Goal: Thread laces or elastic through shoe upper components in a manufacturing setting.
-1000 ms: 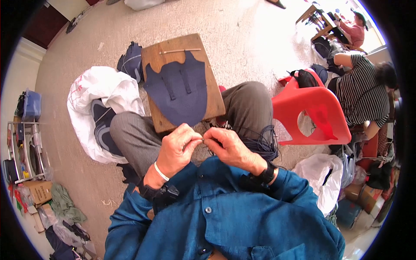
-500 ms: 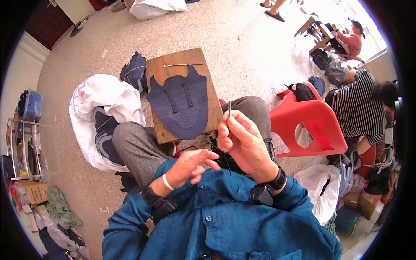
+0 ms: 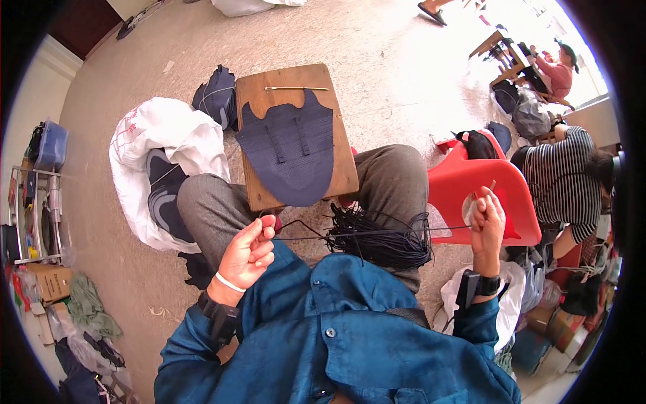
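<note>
A black cord (image 3: 367, 235) runs nearly straight across my lap between my two hands. My left hand (image 3: 247, 254) is closed, its thumb and forefinger pinching the cord's left part, where a bent length stands up beside it. Out to the right, my right hand (image 3: 487, 225) is closed round the other end; a short thin stick-like tip (image 3: 492, 184) pokes up from its fingers. A bundle of black cords (image 3: 383, 242) lies over my right thigh. A dark blue knit shoe upper (image 3: 291, 151) rests flat on a wooden stool (image 3: 346, 165), below a long needle (image 3: 296, 88).
To the left stands a white sack (image 3: 128, 195) with dark shoe uppers (image 3: 168, 202), a tied dark bundle (image 3: 217, 97) behind it. A red plastic chair (image 3: 484, 175) is close on my right. Beyond it sits a person in a striped top (image 3: 562, 182).
My hands have moved apart, the right one far out to the right, the left one slightly left and up. The cord is now stretched between them, and my left fingers have closed on it.
</note>
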